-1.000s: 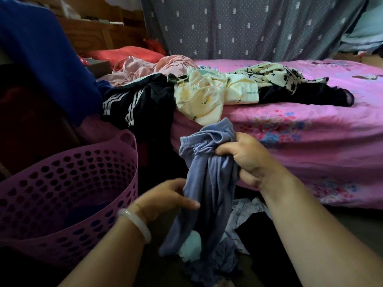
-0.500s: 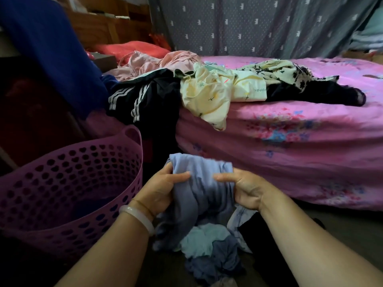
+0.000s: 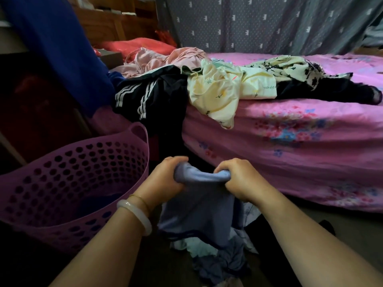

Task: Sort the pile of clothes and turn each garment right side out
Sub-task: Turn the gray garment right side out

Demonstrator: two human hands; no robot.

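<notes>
Gripping the bunched top edge of a blue-grey garment, the left hand and the right hand are both clamped on it, fingers curled into the cloth, held a little apart with a short span of fabric between them. The garment hangs in front of the near side of the bed, below the mattress edge, and its lower part falls onto a small heap of pale blue and grey clothes on the floor in front of the bed. A pale bangle sits on the left wrist. At the bed's left end lies the pile: a black striped garment spilling over the edge, a pale yellow garment overlapping it and drooping down the bed's side, a pink garment behind them, and a cream flowered garment further right. A purple perforated basket stands on the floor left of the bed. A grey patterned curtain hangs behind the bed
</notes>
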